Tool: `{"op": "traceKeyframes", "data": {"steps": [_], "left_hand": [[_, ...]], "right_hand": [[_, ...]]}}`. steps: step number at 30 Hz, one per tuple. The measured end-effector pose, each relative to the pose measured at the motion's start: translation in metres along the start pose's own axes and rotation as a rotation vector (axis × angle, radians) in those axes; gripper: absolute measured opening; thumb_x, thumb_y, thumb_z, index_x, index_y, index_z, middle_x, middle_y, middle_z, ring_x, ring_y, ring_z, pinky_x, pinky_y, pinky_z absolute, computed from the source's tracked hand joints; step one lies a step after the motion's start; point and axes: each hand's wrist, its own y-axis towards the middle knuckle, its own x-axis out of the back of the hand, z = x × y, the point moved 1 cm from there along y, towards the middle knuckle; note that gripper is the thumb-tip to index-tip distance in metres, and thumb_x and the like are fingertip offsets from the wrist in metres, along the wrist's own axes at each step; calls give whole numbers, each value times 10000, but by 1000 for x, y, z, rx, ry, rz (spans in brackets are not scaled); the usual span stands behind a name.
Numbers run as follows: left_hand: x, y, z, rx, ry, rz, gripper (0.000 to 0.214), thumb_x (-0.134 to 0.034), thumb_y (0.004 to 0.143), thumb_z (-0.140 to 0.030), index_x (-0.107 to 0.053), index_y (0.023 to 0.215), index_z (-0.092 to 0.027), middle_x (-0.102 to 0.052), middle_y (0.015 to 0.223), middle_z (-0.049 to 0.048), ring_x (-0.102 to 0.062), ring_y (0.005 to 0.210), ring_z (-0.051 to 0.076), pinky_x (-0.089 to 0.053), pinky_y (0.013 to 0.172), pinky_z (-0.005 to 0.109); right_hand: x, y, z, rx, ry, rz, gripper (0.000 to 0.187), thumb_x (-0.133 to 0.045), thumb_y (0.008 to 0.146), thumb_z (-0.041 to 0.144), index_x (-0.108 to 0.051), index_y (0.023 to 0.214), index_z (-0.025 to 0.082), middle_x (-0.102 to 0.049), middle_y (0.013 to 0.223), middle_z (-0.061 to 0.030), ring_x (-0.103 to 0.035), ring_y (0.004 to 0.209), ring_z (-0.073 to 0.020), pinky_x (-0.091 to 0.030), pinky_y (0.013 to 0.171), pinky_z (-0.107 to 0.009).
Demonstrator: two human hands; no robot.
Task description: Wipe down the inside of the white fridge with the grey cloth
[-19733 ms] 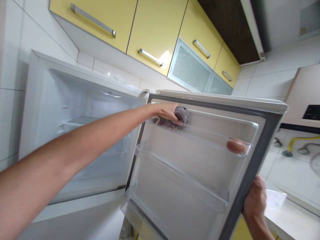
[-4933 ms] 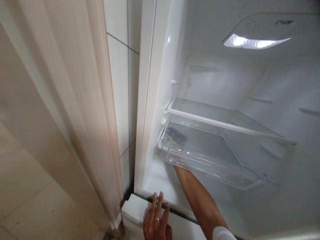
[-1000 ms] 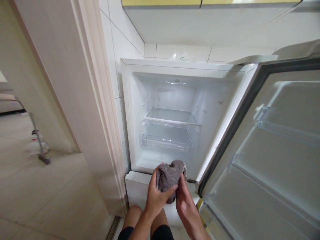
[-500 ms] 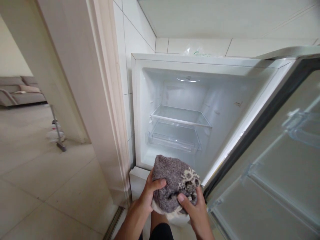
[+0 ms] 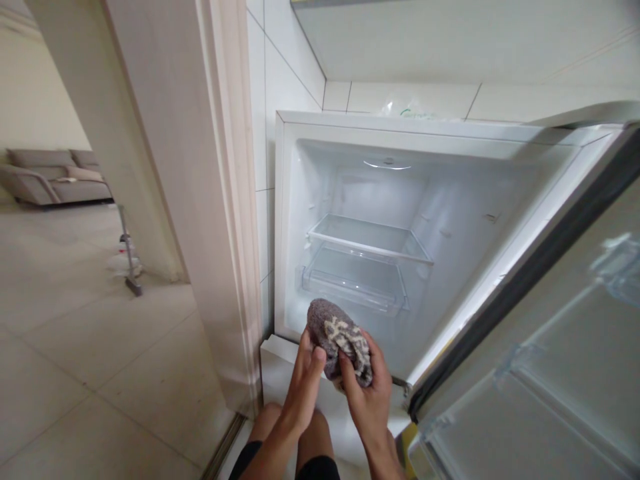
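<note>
Since half a second ago, the cloth (image 5: 325,327) has become smaller: it was spread wider, and now it is bunched compactly, with its pale pattern showing on the upper side. Our left hand (image 5: 303,383) pinches one end of it, thumb against the fabric, and our right hand (image 5: 373,393) holds the other end with its thumb pressed on the pattern. So the grip of both hands is closed around this same cloth, above our knees (image 5: 315,440) and in front of the lower edge of the open refrigerator. Whether the cloth touches that edge, we cannot tell.

We judge that the step in hand is refolding the cloth; the next move seems to call for keeping the loose fold under the thumbs, so that it does not slip open.

Farther on, to the right, stands the open door (image 5: 575,373). Inside the refrigerator we see a glass shelf (image 5: 370,239) and, below it, a clear drawer (image 5: 345,287). On top lies a clear plastic bag (image 5: 410,110) with green marks, perhaps letters, but too small for us to read. We find no other writing and no brand. Farthest away, at left, is a grey sofa (image 5: 55,177).
</note>
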Motion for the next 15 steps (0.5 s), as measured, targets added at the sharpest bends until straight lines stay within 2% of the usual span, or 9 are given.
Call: {"op": "traceKeyframes", "data": {"steps": [2,3,5,7,9,11,13,15], "left_hand": [[0,0,-7,63,-78,64,918,-824,643,-724,-584,1378,-230,-617,1468,144,-551,1391,341,-453,1163,431],[0,2,-10,99,-113,56,942,-873,595,-687,-597,1362,-216,-662,1407,150,-596,1341,350,-475,1144,443],[-3,7,-18,141,-176,-45,926,-927,543,-612,-628,1311,-189,-739,1260,146,-682,1211,351,-531,1080,454],[-8,14,-25,111,-220,-178,865,-944,532,-544,-648,1259,-179,-776,1140,120,-735,1089,331,-578,999,442],[-16,23,-32,54,-212,-274,780,-946,530,-475,-665,1192,-174,-786,1037,86,-757,1004,307,-600,935,418],[-24,36,-36,3,-206,-320,685,-909,576,-460,-662,1144,-167,-773,996,73,-755,993,297,-600,919,412],[-28,56,-39,-84,-183,-349,653,-848,654,-453,-611,1195,-176,-746,1085,84,-732,1066,289,-575,971,420],[-29,83,-43,-209,-76,-423,738,-819,698,-409,-487,1326,-209,-675,1267,106,-682,1175,272,-527,1050,422]], "right_hand": [[-9,1,3,148,19,144,457,-696,889,309,-676,1340,235,-714,1293,-107,-682,1178,-281,-568,1026,-450],[-12,2,4,204,28,233,509,-689,890,277,-641,1396,246,-695,1337,-107,-666,1220,-288,-552,1059,-469],[-17,3,6,262,40,400,658,-696,881,239,-528,1516,266,-616,1461,-102,-603,1333,-301,-496,1138,-498],[-18,5,6,232,70,502,794,-718,871,230,-399,1597,267,-491,1581,-100,-508,1436,-308,-434,1199,-509],[-15,7,4,151,153,531,868,-753,856,244,-342,1621,261,-392,1643,-96,-418,1500,-313,-383,1232,-521],[-9,8,0,84,266,500,897,-783,845,266,-335,1621,283,-344,1669,-81,-347,1538,-314,-319,1260,-550],[-2,8,-6,42,363,429,874,-770,870,282,-324,1620,329,-336,1677,-64,-316,1554,-300,-253,1280,-575],[3,5,-20,-29,402,360,795,-719,922,287,-327,1610,364,-381,1659,-63,-356,1538,-273,-237,1285,-575]]}}
